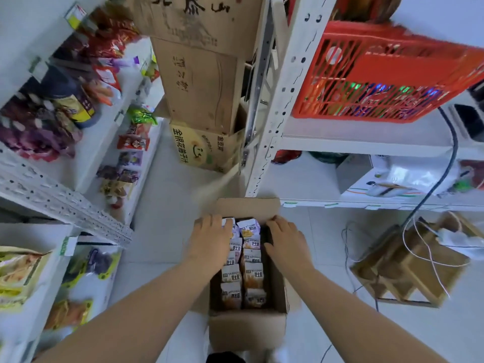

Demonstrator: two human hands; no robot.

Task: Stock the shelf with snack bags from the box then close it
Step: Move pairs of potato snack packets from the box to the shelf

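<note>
Snack bags [243,263], white-labelled foil packs, fill an open brown cardboard box [247,328]; left hand [209,238] and right hand [286,238] rest loose-fingered at its far corners (apparently choosing a first handful).

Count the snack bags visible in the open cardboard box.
About 10 small purple-and-orange snack bags, in two columns of five down the open cardboard box; the hands cover some at the far end, so more may be hidden.
</note>
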